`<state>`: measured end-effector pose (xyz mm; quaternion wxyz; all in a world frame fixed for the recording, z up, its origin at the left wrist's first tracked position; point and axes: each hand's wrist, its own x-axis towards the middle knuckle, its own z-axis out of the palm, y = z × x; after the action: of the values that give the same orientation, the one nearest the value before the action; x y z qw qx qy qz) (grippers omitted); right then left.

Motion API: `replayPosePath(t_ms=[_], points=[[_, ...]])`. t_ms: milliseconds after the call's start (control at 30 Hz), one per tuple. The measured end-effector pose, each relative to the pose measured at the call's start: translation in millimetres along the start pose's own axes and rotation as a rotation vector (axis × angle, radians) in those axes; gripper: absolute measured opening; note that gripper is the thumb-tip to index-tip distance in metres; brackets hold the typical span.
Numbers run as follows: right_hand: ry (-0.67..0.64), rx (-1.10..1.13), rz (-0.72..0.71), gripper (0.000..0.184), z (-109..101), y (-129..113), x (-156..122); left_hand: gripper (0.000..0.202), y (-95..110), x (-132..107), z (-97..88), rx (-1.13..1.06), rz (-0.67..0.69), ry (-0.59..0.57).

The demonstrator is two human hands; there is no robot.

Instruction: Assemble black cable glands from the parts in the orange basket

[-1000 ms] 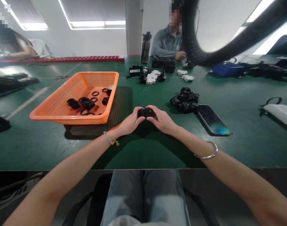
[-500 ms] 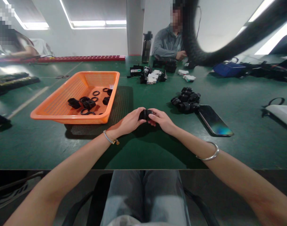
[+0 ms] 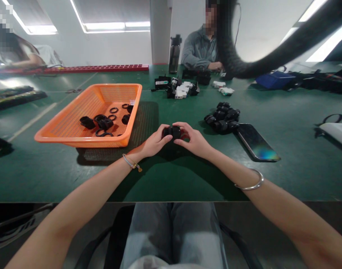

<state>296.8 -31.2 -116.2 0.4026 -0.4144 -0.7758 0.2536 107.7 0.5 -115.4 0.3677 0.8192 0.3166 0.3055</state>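
A small black cylindrical part is held just above the green table between both my hands. My left hand pinches its left end and my right hand grips its right end, fingers curled round it. To the left stands an orange mesh basket holding several black rings and black parts. A pile of black parts lies to the right of my hands.
A dark phone lies face up beside the pile. White and black pieces and a dark bottle are further back, where a person in grey sits. Another person sits far left. A white object lies at the right edge.
My hands have stayed in place while turning the black part between the fingers; my right fingers have shifted over its top.
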Motion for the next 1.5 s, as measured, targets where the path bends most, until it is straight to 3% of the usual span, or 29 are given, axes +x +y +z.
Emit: replayPosePath(t_ms=[267,533,767,1167,1300,1500], points=[[-0.015,-0.408,-0.183,0.042,-8.0,-2.0,0.9,0.03,6.0,-1.9,2.3,-0.01,-0.015,-0.005],[-0.115,-0.552,-0.254,0.044,-9.2,-1.4,-0.3,0.029,11.2,-3.0,1.3,0.177,-0.061,-0.012],[-0.071,-0.439,-0.217,0.055,-3.6,0.3,-3.6,0.031,10.3,-4.3,-0.3,0.219,0.005,-0.001],[-0.117,-0.098,0.09,0.046,0.9,-15.5,-4.6,0.035,0.6,-4.1,-4.5,0.347,0.123,-0.036],[-0.14,-0.006,0.167,0.049,2.9,-18.0,-5.1,0.035,2.0,-3.3,-6.5,0.344,0.111,-0.055],[-0.064,-0.013,0.154,0.059,4.9,-7.4,-0.9,0.03,6.2,0.3,-0.9,0.212,-0.007,0.003]])
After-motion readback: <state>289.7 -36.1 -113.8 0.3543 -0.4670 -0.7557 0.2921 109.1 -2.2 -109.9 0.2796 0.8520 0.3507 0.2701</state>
